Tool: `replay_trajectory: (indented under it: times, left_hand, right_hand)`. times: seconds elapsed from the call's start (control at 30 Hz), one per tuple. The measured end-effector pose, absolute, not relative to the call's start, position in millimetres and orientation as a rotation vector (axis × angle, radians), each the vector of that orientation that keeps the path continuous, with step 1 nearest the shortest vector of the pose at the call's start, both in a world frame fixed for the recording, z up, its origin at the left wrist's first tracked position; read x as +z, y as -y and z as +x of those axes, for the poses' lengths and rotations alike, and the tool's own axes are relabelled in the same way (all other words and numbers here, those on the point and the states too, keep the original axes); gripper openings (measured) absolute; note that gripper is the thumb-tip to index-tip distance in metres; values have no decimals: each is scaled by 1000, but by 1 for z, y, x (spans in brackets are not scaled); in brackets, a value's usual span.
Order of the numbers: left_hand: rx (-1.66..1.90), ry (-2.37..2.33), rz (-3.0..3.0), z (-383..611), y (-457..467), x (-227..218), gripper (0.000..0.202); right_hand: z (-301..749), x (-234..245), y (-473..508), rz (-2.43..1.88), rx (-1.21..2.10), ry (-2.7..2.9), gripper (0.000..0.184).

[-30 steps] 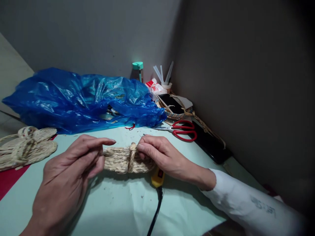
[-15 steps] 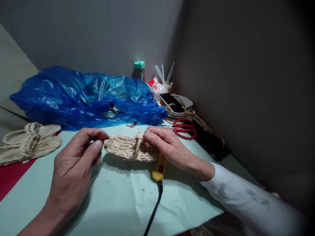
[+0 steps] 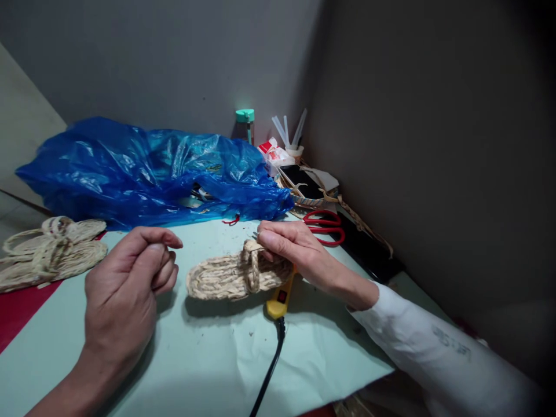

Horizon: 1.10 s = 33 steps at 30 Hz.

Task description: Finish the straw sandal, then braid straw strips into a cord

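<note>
A small braided straw sandal (image 3: 219, 279) with a plaited strap is held by its strap end in my right hand (image 3: 297, 249), thumb and fingers pinched together. A small metallic tip shows beside those fingertips; what it belongs to is hidden. To the left of the sandal, apart from it, my left hand (image 3: 128, 289) is closed, with thumb and index finger together; whether anything is in it I cannot make out. Under the sandal's right end lies a yellow-handled tool (image 3: 278, 304) with a red switch and black cord. Red-handled scissors (image 3: 325, 219) lie behind my right hand.
A blue plastic bag (image 3: 130, 174) spreads along the back. More straw sandals (image 3: 56, 255) lie at left. At the back right are a phone (image 3: 304, 180), a cup of translucent sticks (image 3: 295, 152) and a teal-lidded jar (image 3: 245, 124). Pale green paper (image 3: 208, 365) covers the table.
My left hand has moved slightly left, away from the sandal's toe end. The sandal has tilted, showing more of its upper face, and shifted a little right and nearer.
</note>
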<state>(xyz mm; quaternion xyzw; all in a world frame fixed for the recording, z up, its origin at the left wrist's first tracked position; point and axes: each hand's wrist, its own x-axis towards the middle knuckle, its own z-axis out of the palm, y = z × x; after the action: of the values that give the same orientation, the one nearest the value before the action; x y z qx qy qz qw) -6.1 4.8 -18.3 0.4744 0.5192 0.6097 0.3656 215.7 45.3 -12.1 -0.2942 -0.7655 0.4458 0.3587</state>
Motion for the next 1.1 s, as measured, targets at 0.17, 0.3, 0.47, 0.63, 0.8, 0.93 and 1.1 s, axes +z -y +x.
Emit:
replay_trajectory:
  times: [0.17, 0.3, 0.47, 0.63, 0.8, 0.93, 1.1]
  left_hand:
    - [1466, -1361, 1223, -4, -7, -18, 7]
    - [1290, -1411, 1261, -9, -9, -22, 13]
    - [1101, -1374, 1388, -12, -13, -24, 29]
    - [807, -1109, 1000, -5, -7, -19, 46]
    - [553, -1002, 1013, -5, -9, -24, 46]
    - [736, -1077, 980, -4, -12, -30, 44]
    - [1013, -1102, 913, 0, -11, -31, 49]
  right_hand:
    - [214, -8, -45, -694, 1016, 2097, 37]
    - [210, -6, -42, -632, 835, 2177, 34]
    - [208, -7, -39, -510, 819, 2256, 31]
    - [208, -11, -42, -486, 867, 2210, 25]
    - [209, -14, -42, -663, 821, 2136, 27]
    - [208, -17, -41, -842, 825, 1894, 28]
    - [207, -18, -41, -978, 747, 1692, 24]
